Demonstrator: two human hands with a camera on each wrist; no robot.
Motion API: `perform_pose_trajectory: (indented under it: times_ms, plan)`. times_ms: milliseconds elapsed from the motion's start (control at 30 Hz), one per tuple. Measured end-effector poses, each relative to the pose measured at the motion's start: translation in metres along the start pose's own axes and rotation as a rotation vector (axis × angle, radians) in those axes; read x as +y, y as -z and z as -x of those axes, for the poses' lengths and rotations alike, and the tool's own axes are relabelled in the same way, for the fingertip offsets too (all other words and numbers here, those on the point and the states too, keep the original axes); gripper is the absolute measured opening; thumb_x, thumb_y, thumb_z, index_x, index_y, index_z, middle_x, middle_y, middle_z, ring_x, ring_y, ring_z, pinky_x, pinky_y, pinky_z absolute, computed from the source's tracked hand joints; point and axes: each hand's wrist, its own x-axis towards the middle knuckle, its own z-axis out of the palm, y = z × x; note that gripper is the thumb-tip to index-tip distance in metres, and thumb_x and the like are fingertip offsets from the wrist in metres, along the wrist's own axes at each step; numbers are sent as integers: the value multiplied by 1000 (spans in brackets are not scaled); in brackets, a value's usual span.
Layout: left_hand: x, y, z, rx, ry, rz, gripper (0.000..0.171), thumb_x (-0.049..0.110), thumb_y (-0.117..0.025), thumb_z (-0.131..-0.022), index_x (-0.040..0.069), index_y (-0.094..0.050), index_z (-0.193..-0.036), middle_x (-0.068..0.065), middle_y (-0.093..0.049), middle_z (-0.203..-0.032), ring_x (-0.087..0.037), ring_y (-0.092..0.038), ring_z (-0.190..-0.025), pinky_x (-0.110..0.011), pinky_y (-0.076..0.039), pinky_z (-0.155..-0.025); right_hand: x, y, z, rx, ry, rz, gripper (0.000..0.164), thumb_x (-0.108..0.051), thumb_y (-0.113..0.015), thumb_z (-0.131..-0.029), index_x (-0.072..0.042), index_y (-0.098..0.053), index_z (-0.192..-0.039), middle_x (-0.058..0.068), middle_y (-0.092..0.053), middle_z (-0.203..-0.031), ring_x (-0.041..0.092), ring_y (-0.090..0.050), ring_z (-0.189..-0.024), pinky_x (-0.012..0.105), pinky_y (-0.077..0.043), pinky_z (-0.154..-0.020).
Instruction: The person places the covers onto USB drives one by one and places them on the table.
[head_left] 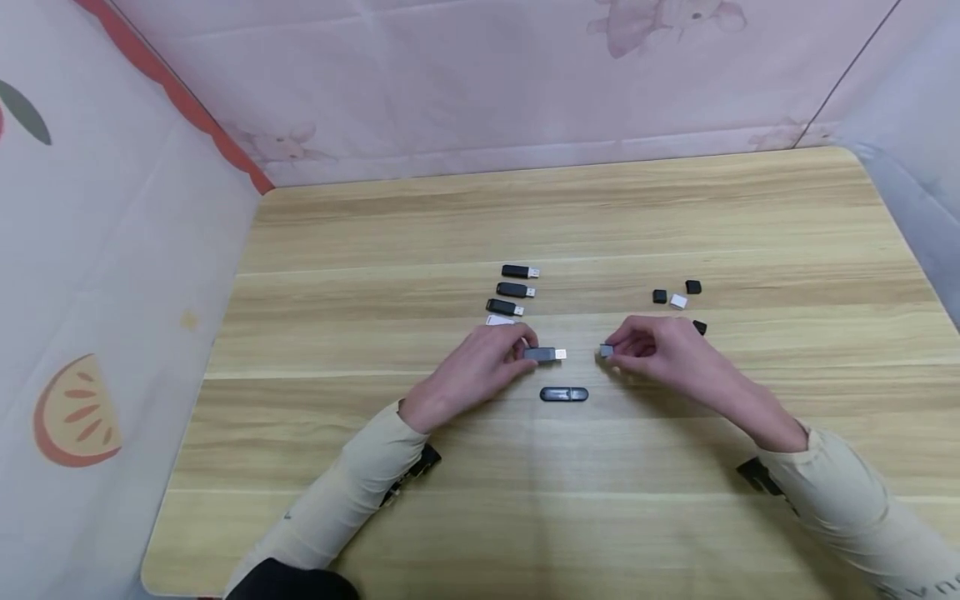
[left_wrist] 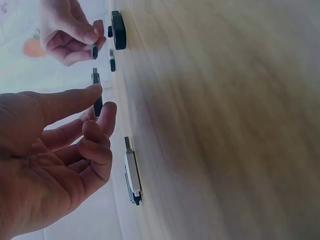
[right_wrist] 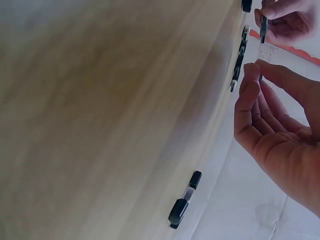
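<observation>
Pale sleeves (head_left: 330,492) are reaching over the wooden table (head_left: 600,517). Between them, the left hand (head_left: 480,364) is pinching a dark memory stick (head_left: 538,355) by its body, apparently to leave the metal plug (head_left: 560,354) bare, while the right hand (head_left: 671,354) is pinching a small cap (head_left: 607,351) in line with that plug, apart from it. One capped stick (head_left: 564,394) is lying nearer the person. Farther out, uncapped sticks (head_left: 513,290) are lying leftward and loose caps (head_left: 678,302) rightward, seemingly sorted to keep the parts separate.
</observation>
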Motion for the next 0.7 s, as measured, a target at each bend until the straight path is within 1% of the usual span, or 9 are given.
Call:
perform_pose_trajectory:
  times_ms: [133, 267, 500, 700]
  plan:
    - [1, -1, -2, -2, -8, -4, 22, 19, -73, -101, 9, -70, -121, 2, -69, -90, -9, -59, -76, -21, -47, -67, -1, -2, -1, -27, -13, -19, 12, -7, -80, -93, -7, -76, -104, 6, -80, -98, 13, -74, -87, 17, -59, -75]
    - [3, -1, -3, -7, -2, 2, 23, 20, -73, -101, 10, -70, -122, 2, -69, -90, -10, -58, -76, -21, -47, -66, -2, -5, -3, -48, -10, -24, 10, -7, -79, -93, -9, -76, -103, 4, -81, -97, 12, -73, -86, 18, -58, -74]
    - [6, -1, -3, -13, 8, -19, 24, 21, -72, -102, 11, -70, -123, 2, -70, -92, -10, -58, -77, -21, -47, -66, -6, -10, -6, -93, -57, -92, 11, -6, -78, -93, -5, -74, -103, 6, -81, -94, 13, -74, -80, 22, -60, -70]
    - [8, -2, -3, -13, -6, -35, 24, 21, -72, -101, 11, -71, -123, 2, -70, -92, -10, -58, -77, -22, -46, -67, -9, -13, -11, -113, -59, -117, 12, -3, -77, -94, -4, -74, -105, 8, -81, -95, 16, -75, -81, 23, -61, -71]
